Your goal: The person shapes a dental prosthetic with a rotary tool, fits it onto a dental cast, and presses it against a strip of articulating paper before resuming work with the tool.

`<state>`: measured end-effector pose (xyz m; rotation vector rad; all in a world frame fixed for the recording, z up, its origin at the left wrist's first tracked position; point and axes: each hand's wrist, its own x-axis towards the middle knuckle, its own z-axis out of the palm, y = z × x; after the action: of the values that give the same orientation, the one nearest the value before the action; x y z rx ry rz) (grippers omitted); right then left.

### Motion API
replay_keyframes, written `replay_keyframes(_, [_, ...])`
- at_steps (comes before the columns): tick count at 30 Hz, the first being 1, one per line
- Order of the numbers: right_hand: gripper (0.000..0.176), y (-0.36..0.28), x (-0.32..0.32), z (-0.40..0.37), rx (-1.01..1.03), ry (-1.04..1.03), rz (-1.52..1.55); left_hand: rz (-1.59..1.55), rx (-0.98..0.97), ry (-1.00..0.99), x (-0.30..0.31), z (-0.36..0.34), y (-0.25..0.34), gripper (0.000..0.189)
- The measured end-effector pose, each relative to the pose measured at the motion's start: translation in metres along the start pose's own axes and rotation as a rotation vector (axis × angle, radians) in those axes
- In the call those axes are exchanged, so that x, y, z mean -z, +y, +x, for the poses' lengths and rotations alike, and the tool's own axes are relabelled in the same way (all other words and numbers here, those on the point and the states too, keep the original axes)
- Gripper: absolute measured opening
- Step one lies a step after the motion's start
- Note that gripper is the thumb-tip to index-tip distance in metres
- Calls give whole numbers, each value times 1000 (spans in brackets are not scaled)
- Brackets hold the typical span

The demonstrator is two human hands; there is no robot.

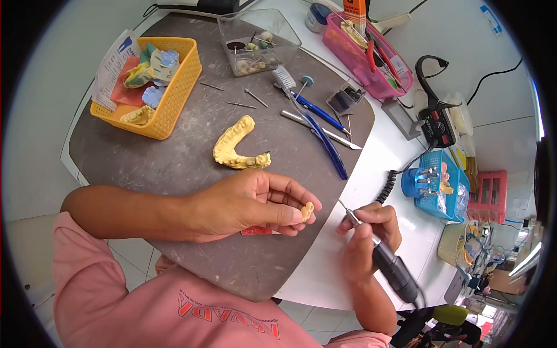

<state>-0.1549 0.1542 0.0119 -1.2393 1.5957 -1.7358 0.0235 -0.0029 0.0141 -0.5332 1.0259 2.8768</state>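
My left hand (249, 204) pinches a small yellowish dental cast piece (307, 211) between thumb and fingers, just above the dark grey work mat (191, 156). A red wax piece (256, 231) shows under that hand. My right hand (366, 235) grips a black rotary handpiece (387, 262), its thin bur (343, 205) pointing up-left, a short gap from the cast piece. A yellow plaster jaw model (238, 146) lies on the mat beyond my left hand.
A yellow basket (174, 95) with casts and paper sits far left. A clear box (258, 40), a toothbrush (285, 78), blue instruments (325, 139) and loose burs lie farther back. At right are a pink tray (362, 58), the motor control unit (435, 124) and a blue bur holder (435, 182).
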Motion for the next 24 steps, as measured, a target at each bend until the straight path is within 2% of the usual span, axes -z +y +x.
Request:
replay_keyframes(4, [43,-4,11,15,-269,67,5,40,-37,8,-1,0,-3,26])
replay_keyframes(5, [34,1,18,16,-335,107,32,46,-44,3,-1,0,-3,26])
replay_keyframes(8, [16,-16,11,30,-405,208,-337,75,-62,8,0,1,-6,22])
replay_keyframes(10, [17,-2,20,33,-319,131,-603,95,-77,-8,2,1,-8,21])
replay_keyframes(13, [34,0,16,34,-286,86,-913,133,-105,-9,1,2,-10,22])
replay_keyframes(18, [40,1,13,31,-168,37,-1127,141,-213,-6,-1,2,-13,21])
replay_keyframes(24, [42,3,10,28,-123,19,-1188,197,-298,63,-12,-4,-12,17])
